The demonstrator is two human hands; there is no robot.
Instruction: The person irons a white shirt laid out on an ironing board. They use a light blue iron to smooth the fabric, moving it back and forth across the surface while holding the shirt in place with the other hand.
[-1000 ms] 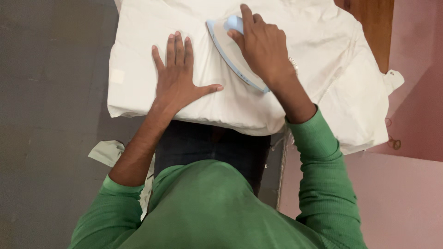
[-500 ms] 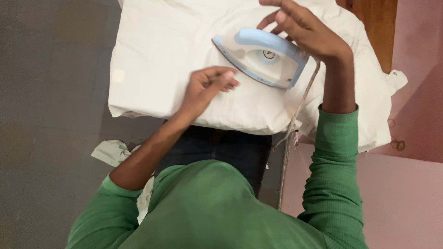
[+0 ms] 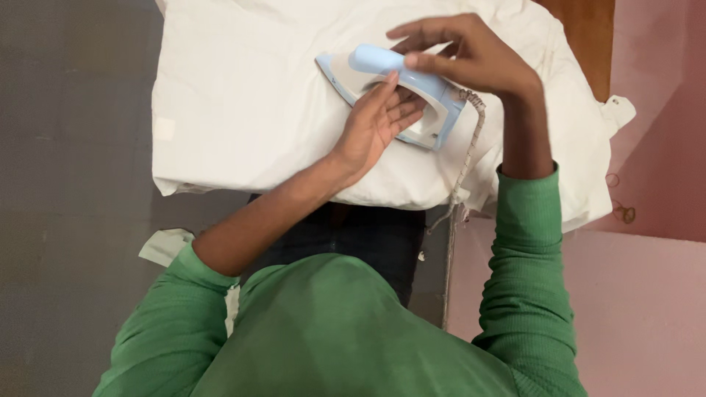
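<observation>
A white and light-blue clothes iron point(image 3: 368, 62) rests flat on a white cloth point(image 3: 243, 95) spread over a padded surface. My left hand point(image 3: 375, 121) reaches in from below, its fingers touching the iron's body under the handle. Just above the handle's rear end, my right hand point(image 3: 478, 59) hovers with fingers spread and nothing gripped. The iron's braided cord point(image 3: 463, 169) runs down from its back over the cloth's near edge. I wear green sleeves.
Grey floor point(image 3: 66, 220) lies to the left, with a crumpled pale green cloth point(image 3: 165, 246) on it near my left elbow. A pink surface point(image 3: 647, 309) is at the right, and a brown wooden piece point(image 3: 588, 37) shows at the top right.
My right hand let go of the iron's handle and lifted off. My left hand left the cloth and moved right onto the iron. The iron now lies flat, a little further left.
</observation>
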